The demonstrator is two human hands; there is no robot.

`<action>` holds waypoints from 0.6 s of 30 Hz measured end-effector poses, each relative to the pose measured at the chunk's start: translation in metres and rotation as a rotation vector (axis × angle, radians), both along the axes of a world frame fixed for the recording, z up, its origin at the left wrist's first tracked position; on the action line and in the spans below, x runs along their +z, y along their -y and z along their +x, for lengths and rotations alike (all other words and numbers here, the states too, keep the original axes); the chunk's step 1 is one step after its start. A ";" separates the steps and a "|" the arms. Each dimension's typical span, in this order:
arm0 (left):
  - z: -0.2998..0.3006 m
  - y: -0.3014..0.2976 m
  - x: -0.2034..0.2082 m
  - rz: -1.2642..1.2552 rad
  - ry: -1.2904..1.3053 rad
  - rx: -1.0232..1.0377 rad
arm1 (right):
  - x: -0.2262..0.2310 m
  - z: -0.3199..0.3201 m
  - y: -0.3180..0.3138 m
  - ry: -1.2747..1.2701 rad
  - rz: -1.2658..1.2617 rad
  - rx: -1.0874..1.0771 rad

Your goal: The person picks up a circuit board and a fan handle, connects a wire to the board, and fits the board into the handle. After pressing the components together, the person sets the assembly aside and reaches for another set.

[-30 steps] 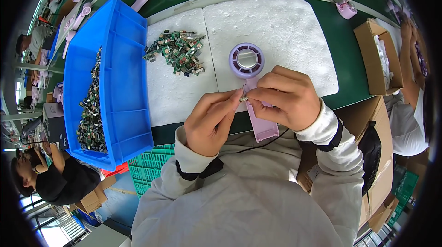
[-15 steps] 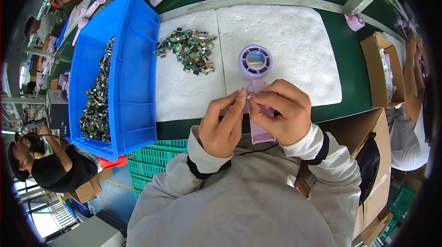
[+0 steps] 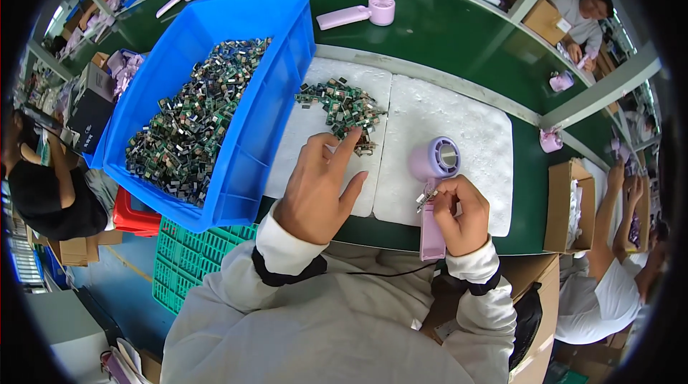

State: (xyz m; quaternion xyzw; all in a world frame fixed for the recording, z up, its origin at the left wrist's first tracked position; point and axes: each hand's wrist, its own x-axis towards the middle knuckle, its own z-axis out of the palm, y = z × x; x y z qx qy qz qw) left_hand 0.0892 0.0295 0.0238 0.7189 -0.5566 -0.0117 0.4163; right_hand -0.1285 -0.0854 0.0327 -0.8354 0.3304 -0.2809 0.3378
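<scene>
My left hand (image 3: 315,187) is open, its fingers spread, with the index fingertip at the near edge of a pile of small green circuit boards (image 3: 342,101). Thumb and fingers of my right hand (image 3: 464,216) are closed in a pinch on a small silvery electronic part (image 3: 426,200), partly hidden by the fingertips. That part sits over a purple and pink handheld fan (image 3: 424,162), whose round head lies on the white foam sheet. Toward me stretches its pink open handle (image 3: 432,236), beside and partly under the right hand.
Left of the foam sheet (image 3: 480,115) stands a blue bin (image 3: 247,137) holding many circuit boards. Another pink fan (image 3: 362,13) lies beyond on the green bench. A metal post (image 3: 609,87) and cardboard box (image 3: 570,205) stand at the right. Other people work around the bench.
My left hand has let go of the small part and moved left to the circuit board pile. My right hand keeps its pinch by the fan. The view has shifted and turned.
</scene>
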 end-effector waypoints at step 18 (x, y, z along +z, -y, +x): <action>0.017 -0.025 -0.016 -0.177 -0.168 -0.086 | 0.014 0.010 -0.002 -0.190 -0.207 -0.118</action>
